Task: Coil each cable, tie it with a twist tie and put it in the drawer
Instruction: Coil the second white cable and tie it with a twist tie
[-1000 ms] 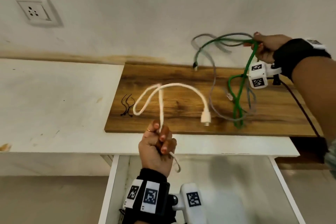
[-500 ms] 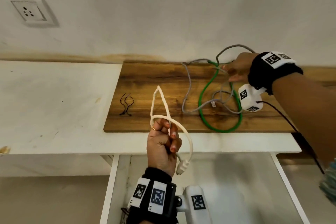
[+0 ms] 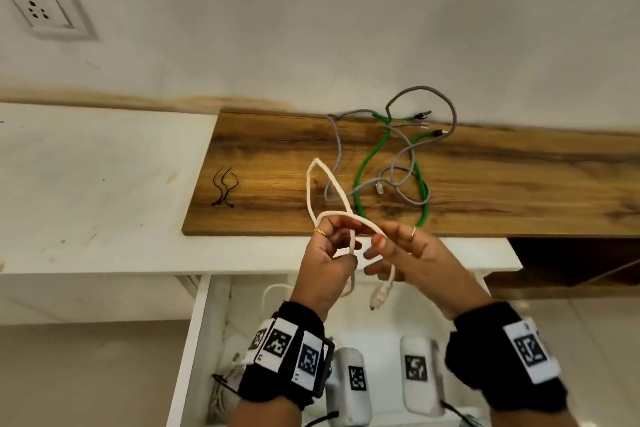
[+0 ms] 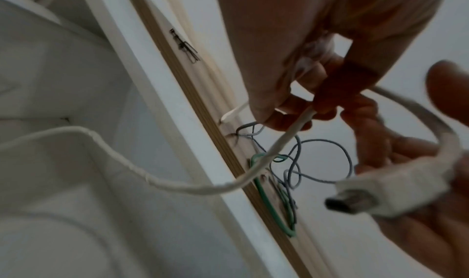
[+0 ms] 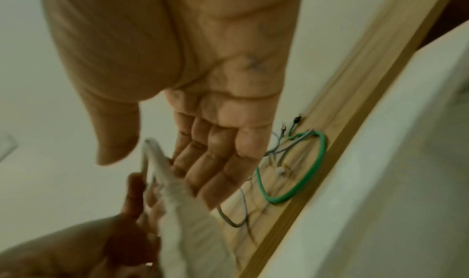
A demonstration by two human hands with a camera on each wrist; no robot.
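Note:
My left hand [image 3: 346,246] grips a white cable [image 3: 311,191] above the front edge of the counter; a narrow loop of it stands up over the wooden board [image 3: 502,184]. The cable's connector [image 3: 379,298] hangs over the open drawer [image 3: 202,322]. My right hand [image 3: 375,253] is beside the left with straight fingers [image 5: 223,158], and the cable runs between its thumb and fingers. In the left wrist view the connector [image 4: 375,192] lies against the right hand's fingers. A green cable [image 3: 367,166] and a grey cable [image 3: 408,152] lie tangled on the board. Black twist ties [image 3: 224,189] lie at the board's left end.
A wall socket [image 3: 40,10] sits at the upper left. A bundled white cable [image 3: 221,392] lies in the drawer's near left corner. A white counter [image 3: 97,184] stretches left of the board. A dark recess [image 3: 571,256] opens under the board at the right.
My right hand let go of the green and grey cables, which now lie on the board, and came to the white cable. My left hand lifted that cable off the board.

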